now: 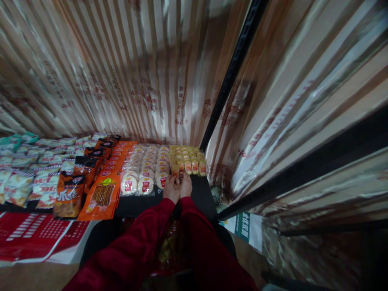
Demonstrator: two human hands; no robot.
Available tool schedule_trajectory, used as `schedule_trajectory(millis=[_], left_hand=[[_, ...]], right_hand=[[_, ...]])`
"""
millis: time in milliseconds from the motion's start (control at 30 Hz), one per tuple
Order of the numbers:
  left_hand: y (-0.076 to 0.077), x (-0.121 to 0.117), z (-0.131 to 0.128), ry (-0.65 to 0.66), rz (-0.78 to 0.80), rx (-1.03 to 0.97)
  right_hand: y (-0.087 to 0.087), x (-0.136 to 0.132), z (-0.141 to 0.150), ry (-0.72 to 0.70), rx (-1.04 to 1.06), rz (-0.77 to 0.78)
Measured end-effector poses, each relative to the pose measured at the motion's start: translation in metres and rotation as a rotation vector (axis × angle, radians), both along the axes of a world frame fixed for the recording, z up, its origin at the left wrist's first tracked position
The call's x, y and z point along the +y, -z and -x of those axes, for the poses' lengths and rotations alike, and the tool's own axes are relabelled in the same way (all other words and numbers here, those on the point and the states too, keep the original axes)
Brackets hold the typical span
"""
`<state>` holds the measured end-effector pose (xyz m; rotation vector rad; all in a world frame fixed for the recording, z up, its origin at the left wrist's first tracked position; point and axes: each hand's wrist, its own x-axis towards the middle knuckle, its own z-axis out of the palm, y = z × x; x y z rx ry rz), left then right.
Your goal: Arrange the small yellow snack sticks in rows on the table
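My left hand [171, 189] and my right hand [185, 186] are side by side at the front of several rows of small yellow snack packs [195, 166]. The fingers of both hands are closed around small yellow packs at the front of the left rows; the fingertips partly cover them. Just left of my hands lie rows of round white crackers [146, 185] in clear wrappers with red labels. Under my forearms, partly hidden, is a dark red container with yellow-wrapped things [168, 248] in it.
The goods lie on a black shelf [201, 194]. Further left are flat orange snack bags [101, 196], orange-and-black bags [69, 190] and white bags [18, 186]. A black post [233, 72] rises at the right rear corner. Striped plastic sheeting [145, 72] hangs behind and at the right.
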<state>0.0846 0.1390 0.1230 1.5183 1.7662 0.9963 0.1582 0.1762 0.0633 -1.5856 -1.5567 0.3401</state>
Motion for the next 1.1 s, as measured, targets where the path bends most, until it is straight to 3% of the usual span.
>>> schedule_trajectory(millis=[267, 667, 967, 1100], left_hand=[[-0.004, 0.001, 0.002, 0.053, 0.016, 0.019], [0.01, 0.006, 0.003, 0.072, 0.022, 0.022], [0.0, -0.004, 0.004, 0.075, 0.041, 0.174], [0.0, -0.015, 0.003, 0.07, 0.076, 0.131]], right_hand=[[-0.008, -0.002, 0.002, -0.047, 0.005, 0.068], [0.001, 0.002, 0.0, -0.033, -0.01, 0.033], [-0.01, -0.024, 0.0, 0.01, -0.028, 0.093], [-0.011, -0.037, -0.001, -0.012, -0.034, 0.092]])
